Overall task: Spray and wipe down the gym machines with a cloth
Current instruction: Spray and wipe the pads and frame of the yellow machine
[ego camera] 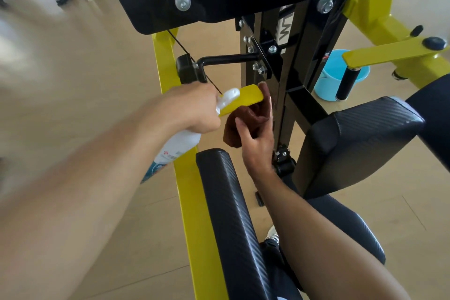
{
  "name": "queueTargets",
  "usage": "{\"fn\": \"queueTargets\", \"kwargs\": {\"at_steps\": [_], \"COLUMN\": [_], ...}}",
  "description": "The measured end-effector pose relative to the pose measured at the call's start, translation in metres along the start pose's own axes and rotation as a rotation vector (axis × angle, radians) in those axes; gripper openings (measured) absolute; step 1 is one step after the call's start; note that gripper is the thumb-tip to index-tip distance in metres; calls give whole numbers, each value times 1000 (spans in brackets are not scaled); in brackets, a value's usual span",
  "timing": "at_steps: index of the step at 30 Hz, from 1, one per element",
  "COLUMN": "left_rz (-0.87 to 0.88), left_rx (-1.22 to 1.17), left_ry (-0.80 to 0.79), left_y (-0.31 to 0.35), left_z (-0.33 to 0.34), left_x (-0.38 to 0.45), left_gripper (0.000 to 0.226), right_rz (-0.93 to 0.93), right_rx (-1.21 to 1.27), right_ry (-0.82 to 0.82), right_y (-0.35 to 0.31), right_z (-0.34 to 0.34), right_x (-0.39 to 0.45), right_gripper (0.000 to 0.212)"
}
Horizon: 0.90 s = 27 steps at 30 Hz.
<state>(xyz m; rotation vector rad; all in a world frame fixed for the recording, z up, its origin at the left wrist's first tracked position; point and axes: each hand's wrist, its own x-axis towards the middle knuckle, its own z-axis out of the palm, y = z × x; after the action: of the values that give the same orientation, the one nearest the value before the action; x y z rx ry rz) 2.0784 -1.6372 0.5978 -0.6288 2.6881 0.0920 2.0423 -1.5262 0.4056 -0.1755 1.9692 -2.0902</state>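
Your left hand (194, 107) is curled tight round the neck of the spray bottle (181, 140), its white nozzle lying against the short yellow bar (246, 98), so by the look of it any mist would land on that painted steel and not on the floor. Whether a finger sits on the trigger you cannot tell from here; the knuckles hide it. Your right hand (258, 143) holds the brown cloth (246, 114) just under and behind the same bar, thumb and fingers loosely closed on its bunched folds, with one flap standing up past the bar's end; placed so, it is likely to catch drips and be ready to wipe at once. The cloth looks soft and napped, like terry or microfibre, and should drag well over the smooth glossy paint. The bar is flat-sided and square-edged, so you will probably need to wrap the cloth round it to reach the underside. The black pads (226, 202) nearby have a woven, carbon-like vinyl grain that could hold grime. A blue bucket (328, 80) stands on the floor beyond the frame.
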Motion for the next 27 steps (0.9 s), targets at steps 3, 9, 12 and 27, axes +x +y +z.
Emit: {"fn": "queueTargets", "kwargs": {"at_steps": [3,9,12,27], "left_rz": [11,-10,-9,-12], "left_rx": [73,41,35,30], "left_ry": [6,-49,-43,-43], "left_y": [2,-7,-4,0], "left_z": [7,1,4,1], "left_x": [5,4,2,-8], "left_gripper": [19,25,19,19], "right_rz": [100,135,70,133], "right_rx": [-91,-49,23,-45], "right_ry": [-72,22,99,85], "right_y": [11,-12,-23,-15], "right_z": [7,18,14,13], "right_x": [20,37,33,17], "right_gripper": [84,43,41,40]}}
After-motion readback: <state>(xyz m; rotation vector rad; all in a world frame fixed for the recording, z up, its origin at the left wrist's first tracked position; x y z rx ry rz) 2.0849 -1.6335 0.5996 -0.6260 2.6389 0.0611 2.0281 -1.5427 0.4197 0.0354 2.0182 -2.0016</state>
